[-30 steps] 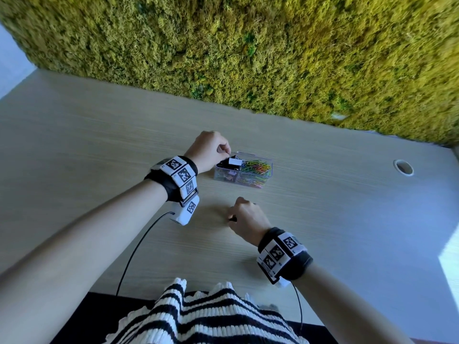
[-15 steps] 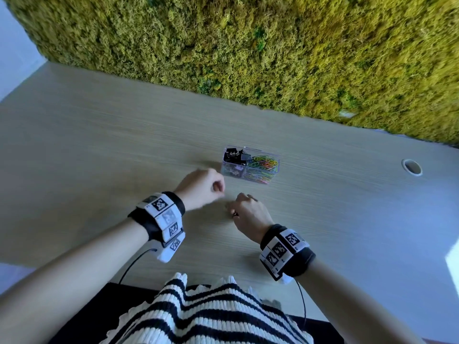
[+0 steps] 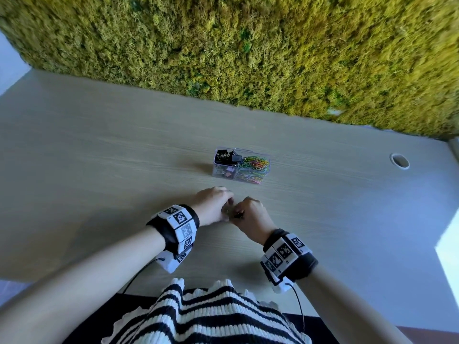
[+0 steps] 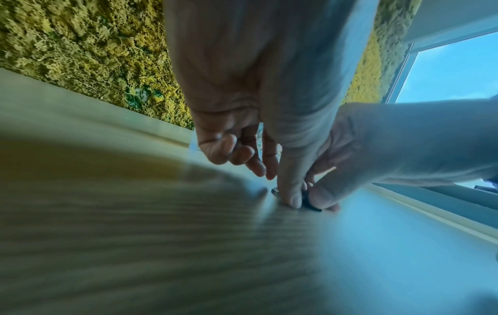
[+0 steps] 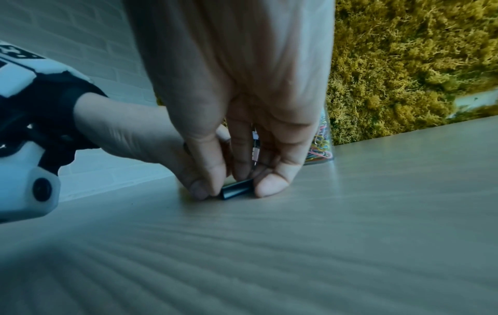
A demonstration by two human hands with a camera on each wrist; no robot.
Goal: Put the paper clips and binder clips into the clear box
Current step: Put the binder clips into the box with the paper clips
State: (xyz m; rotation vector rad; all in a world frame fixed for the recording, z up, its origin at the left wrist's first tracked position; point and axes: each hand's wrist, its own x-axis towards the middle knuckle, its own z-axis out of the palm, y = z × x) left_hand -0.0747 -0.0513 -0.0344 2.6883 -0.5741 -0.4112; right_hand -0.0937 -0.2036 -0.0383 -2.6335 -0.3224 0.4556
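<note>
A clear box (image 3: 263,176) stands on the table, with black binder clips (image 3: 224,155) in its left part and coloured paper clips (image 3: 255,163) in its right part. Nearer me my two hands meet over one black binder clip (image 5: 236,191) lying on the table. My right hand (image 5: 237,185) pinches the clip's body between thumb and fingers. From the left, my left hand (image 4: 283,187) has its thumb tip down at the clip's (image 4: 310,205) end by a wire handle, its other fingers curled. In the head view the clip (image 3: 239,215) is mostly hidden between my hands.
A pale wooden table (image 3: 99,157) runs back to a moss wall (image 3: 248,45). A round cable hole (image 3: 399,160) lies at the far right. My striped sleeve hem (image 3: 198,314) and wrist cables hang at the near edge.
My left hand left the box, came back toward me and now meets the right hand at the binder clip. The right hand stayed in place on the table.
</note>
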